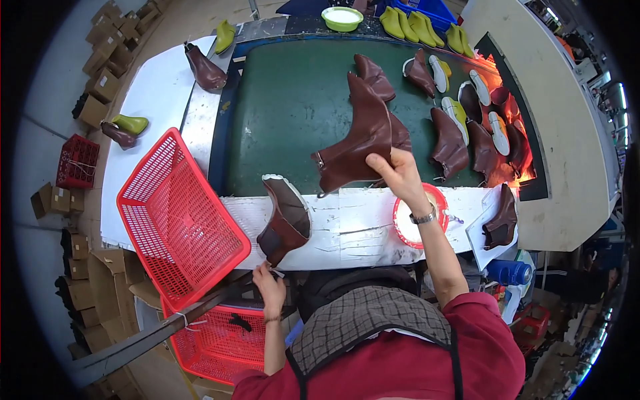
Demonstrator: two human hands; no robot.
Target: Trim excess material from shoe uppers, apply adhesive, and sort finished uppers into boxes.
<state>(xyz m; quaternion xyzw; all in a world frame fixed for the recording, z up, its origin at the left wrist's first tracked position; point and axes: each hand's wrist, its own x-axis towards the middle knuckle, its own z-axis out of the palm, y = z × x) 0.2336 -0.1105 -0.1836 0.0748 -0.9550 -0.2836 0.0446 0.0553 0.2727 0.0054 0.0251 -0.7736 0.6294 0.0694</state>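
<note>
My right hand [399,175] grips a brown ankle-boot upper [357,143] by its lower edge, holding it over the near end of the green conveyor belt [287,107]. My left hand [268,285] holds a second brown boot upper [285,220] from below, sole opening tilted up, above the white taped worktop [353,230]. Several more brown boots [448,143] with white and yellow-green lasts lie on the belt's right side by the glowing orange heater opening [520,157].
A red plastic basket [177,217] tilts at the left, with another red basket [217,340] below it. A red-rimmed bowl [410,230] sits under my right wrist. Yellow-green lasts [407,25] and a green bowl [342,18] lie at the far end. Cardboard boxes [100,73] line the floor left.
</note>
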